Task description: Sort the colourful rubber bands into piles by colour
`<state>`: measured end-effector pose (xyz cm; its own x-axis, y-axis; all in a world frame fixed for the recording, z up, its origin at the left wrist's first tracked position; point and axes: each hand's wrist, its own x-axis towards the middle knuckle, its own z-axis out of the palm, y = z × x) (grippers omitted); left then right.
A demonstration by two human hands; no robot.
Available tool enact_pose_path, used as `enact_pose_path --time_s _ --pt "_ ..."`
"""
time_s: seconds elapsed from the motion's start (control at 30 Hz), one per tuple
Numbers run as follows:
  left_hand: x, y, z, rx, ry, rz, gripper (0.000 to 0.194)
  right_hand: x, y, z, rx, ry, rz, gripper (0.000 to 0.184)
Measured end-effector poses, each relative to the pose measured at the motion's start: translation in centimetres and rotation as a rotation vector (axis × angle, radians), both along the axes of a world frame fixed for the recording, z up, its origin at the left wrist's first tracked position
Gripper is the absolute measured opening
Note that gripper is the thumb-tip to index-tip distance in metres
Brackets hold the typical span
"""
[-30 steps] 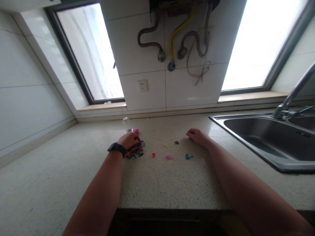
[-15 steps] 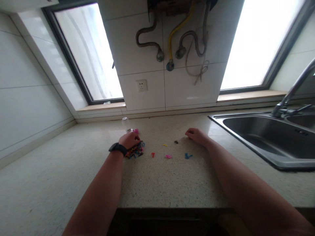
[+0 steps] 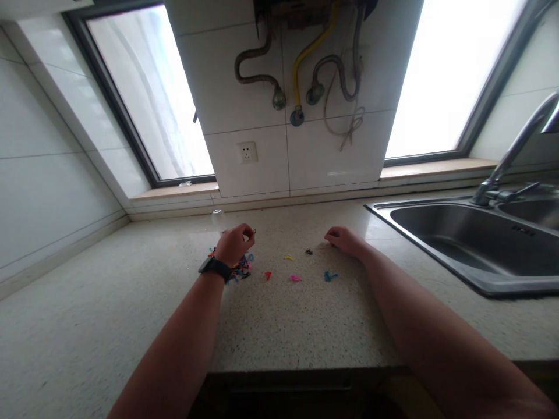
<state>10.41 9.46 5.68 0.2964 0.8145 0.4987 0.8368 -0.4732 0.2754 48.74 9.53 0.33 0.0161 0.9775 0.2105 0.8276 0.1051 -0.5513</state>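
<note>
My left hand [image 3: 233, 244], with a black watch on the wrist, is raised a little above a heap of small coloured bands [image 3: 239, 269] on the speckled counter [image 3: 279, 326]. Its fingers pinch a small dark band [image 3: 252, 233]. My right hand [image 3: 343, 240] rests on the counter with fingers curled, next to a tiny dark band [image 3: 309, 252]. Between the hands lie single bands: yellow [image 3: 288, 257], red [image 3: 268, 275], pink [image 3: 295, 278] and blue [image 3: 329, 276]. A small clear bottle [image 3: 218, 219] lies behind my left hand.
A steel sink [image 3: 471, 247] with a tap [image 3: 510, 157] fills the right side. The tiled back wall carries a socket [image 3: 247, 152] and hoses [image 3: 301, 75], with windows on both sides. The counter's front edge [image 3: 279, 369] runs near me.
My left hand has lifted off the heap of bands with a small dark band pinched in its fingers. My right hand has stayed put. The view shifted slightly.
</note>
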Motion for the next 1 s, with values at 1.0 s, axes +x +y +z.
enact_pose_path --time_s 1.0 --pt "9.1 -4.9 -2.1 -0.029 0.374 -0.622 0.061 -0.8 -0.8 0.4 0.048 -0.123 -0.034 0.021"
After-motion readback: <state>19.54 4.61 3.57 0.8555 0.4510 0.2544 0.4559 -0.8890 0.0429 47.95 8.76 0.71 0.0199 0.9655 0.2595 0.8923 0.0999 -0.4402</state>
